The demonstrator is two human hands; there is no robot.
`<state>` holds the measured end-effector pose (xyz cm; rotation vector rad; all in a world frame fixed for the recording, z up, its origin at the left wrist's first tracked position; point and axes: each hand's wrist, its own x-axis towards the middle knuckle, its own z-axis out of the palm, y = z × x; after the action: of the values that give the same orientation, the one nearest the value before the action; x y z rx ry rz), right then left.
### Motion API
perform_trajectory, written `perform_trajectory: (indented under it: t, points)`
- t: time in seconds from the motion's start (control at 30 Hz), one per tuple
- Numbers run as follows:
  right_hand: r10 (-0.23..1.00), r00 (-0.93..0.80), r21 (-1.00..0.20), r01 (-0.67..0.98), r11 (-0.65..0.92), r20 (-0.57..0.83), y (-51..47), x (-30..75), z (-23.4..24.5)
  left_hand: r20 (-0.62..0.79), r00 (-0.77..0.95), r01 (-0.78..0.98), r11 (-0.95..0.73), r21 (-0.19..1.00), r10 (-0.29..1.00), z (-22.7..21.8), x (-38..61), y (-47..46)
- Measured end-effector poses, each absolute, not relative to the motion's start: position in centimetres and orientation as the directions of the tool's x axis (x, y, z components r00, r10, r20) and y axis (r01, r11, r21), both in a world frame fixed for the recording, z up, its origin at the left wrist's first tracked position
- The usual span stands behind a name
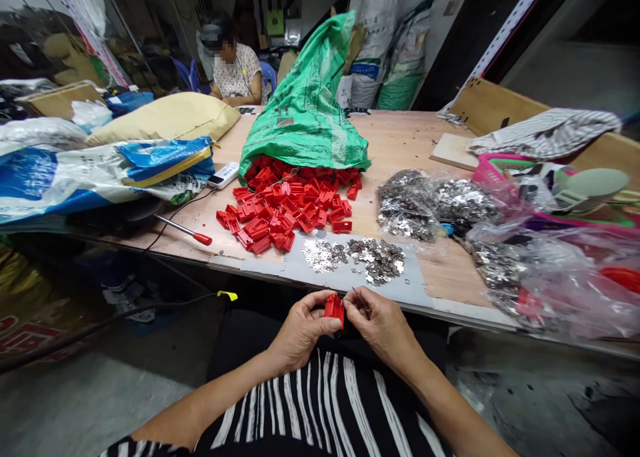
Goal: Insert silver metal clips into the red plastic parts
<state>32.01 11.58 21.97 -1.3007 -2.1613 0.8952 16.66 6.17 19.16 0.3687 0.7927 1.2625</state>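
Observation:
Between thumb and fingers, my left hand (305, 324) grips a red plastic housing (334, 309) just in front of the table edge. My right hand (377, 320) is pinched close against the housing's right side; a thin dark piece shows at its fingertips, too small to name. Beyond my hands, two small heaps of flat metal pieces lie on a grey sheet (415, 280): a shiny silver heap (323, 255) at left and a darker heap (377, 260) at right. Many red housings (285, 210) spill from a green woven sack (310, 110) behind them.
A red-handled tool (200, 238) lies on the table's left part. Plastic bags of metal pieces (410, 204) and a pink basket (493, 170) stand at right. Filled sacks (170, 117) cover the left side. Across the table, another person (240, 74) sits.

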Motion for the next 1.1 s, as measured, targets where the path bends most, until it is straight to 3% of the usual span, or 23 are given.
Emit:
perform_trajectory:
  t: [0.23, 0.53, 1.1]
  points:
    - [0.867, -0.498, -0.721, 0.599, 0.348, 0.006, 11.8, 32.1, 22.4, -0.34, 0.113, -0.727, 0.311, 0.612, 0.934, 19.3, 16.5, 6.1]
    - [0.822, -0.561, -0.917, 0.372, 0.144, -0.099, 13.3, 33.1, 22.5, -0.338, 0.156, -0.741, 0.336, 0.581, 0.928, 19.3, 16.3, 6.0]
    - [0.755, -0.629, -0.937, 0.344, 0.056, -0.185, 13.9, 33.6, 21.2, -0.321, 0.215, -0.71, 0.373, 0.597, 0.923, 19.0, 16.6, 6.1]
